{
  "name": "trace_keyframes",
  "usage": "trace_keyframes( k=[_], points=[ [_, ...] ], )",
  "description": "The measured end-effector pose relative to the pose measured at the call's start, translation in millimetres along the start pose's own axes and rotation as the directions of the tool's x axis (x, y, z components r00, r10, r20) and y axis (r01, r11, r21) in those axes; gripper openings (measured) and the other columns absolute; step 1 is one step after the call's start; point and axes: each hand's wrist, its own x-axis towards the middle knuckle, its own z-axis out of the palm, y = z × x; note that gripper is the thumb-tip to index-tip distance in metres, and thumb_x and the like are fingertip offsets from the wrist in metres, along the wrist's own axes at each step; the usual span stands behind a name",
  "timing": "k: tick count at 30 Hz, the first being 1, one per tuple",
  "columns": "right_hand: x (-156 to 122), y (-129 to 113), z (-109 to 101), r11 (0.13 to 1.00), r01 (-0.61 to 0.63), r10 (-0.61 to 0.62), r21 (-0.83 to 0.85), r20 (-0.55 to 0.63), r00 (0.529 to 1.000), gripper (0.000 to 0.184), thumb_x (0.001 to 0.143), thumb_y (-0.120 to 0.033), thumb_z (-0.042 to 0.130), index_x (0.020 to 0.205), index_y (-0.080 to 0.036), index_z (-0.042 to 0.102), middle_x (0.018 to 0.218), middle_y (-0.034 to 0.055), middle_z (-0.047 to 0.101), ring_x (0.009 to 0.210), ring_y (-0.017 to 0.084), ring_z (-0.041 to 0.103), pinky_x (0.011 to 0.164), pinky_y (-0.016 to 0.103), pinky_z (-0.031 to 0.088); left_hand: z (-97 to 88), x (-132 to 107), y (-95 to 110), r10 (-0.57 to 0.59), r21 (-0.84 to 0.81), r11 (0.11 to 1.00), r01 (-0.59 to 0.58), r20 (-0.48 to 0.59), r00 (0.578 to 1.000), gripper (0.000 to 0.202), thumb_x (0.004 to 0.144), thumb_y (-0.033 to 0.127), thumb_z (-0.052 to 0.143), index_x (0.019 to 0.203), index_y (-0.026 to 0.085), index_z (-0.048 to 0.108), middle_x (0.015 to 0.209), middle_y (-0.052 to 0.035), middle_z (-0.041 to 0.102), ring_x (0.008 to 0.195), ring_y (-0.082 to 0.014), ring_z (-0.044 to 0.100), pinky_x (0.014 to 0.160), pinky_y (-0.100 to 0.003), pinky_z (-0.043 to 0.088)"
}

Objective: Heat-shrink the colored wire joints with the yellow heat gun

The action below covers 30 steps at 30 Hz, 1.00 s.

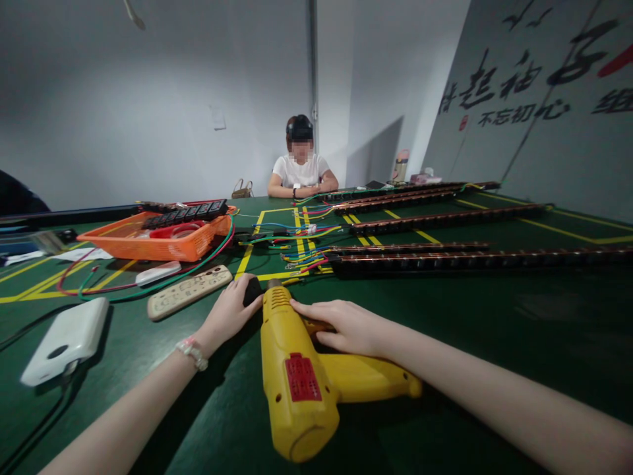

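Observation:
A yellow electric drill (301, 376) lies on its side on the green table (494, 330) right in front of me, its nose pointing away. My left hand (230, 313) curls round the black chuck at the drill's front end. My right hand (341, 324) rests on the drill body beside the trigger, fingers stretched out and pressed flat. A bracelet sits on my left wrist.
An orange basket (158, 241) with black switch strips stands at the left, with coloured wires around it. A remote control (190, 290), a white remote and a white power bank (66, 340) lie nearby. Long dark socket strips (445, 260) cross the right side. Another person sits at the far end.

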Motion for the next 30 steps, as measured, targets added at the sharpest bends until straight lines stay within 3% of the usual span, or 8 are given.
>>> trace_keyframes(
  k=[5,13,23,30],
  points=[
    [-2.0,5.0,1.0,1.0,0.015,-0.016,0.024,0.017,1.0,0.07,0.087,-0.02,0.05,0.149,-0.026,0.017,0.143,0.0089,0.042,0.124,0.026,0.047,0.099,0.04,0.038,-1.0,0.0,0.8,-0.014,0.014,1.0,0.013,0.013,1.0,0.045,0.084,0.047,0.046,0.116,0.016,0.046,0.103,-0.0132,0.06,0.1,-0.0286,0.058,0.086,-0.044,0.047],
    [-6.9,5.6,-3.2,0.999,0.013,-0.015,0.041,0.034,0.999,0.07,0.088,-0.02,0.05,0.149,-0.027,0.015,0.141,0.0088,0.046,0.119,0.026,0.051,0.096,0.039,0.04,-2.9,-1.0,5.5,-0.014,0.014,1.0,0.013,0.014,1.0,0.043,0.084,0.046,0.047,0.116,0.018,0.046,0.104,-0.0119,0.059,0.099,-0.0276,0.058,0.085,-0.043,0.047],
    [-48.2,26.7,-18.6,0.988,-0.12,0.12,0.096,0.005,0.993,0.067,0.089,-0.02,0.047,0.148,-0.029,0.017,0.137,0.0072,0.05,0.113,0.024,0.056,0.093,0.037,0.042,-3.3,-2.2,7.6,-0.026,0.002,1.0,0.026,-0.02,0.999,0.046,0.083,0.051,0.047,0.115,0.019,0.049,0.1,-0.0097,0.061,0.094,-0.0261,0.06,0.084,-0.041,0.047],
    [-49.1,26.6,-17.7,0.988,-0.137,0.139,0.067,-0.024,0.99,0.067,0.087,-0.018,0.048,0.148,-0.027,0.02,0.139,0.007,0.047,0.118,0.024,0.053,0.096,0.037,0.041,-3.7,-2.3,8.1,-0.031,0.015,0.999,0.031,-0.002,1.0,0.047,0.084,0.051,0.045,0.117,0.018,0.046,0.101,-0.0107,0.06,0.095,-0.0262,0.059,0.085,-0.041,0.047]
  ],
)
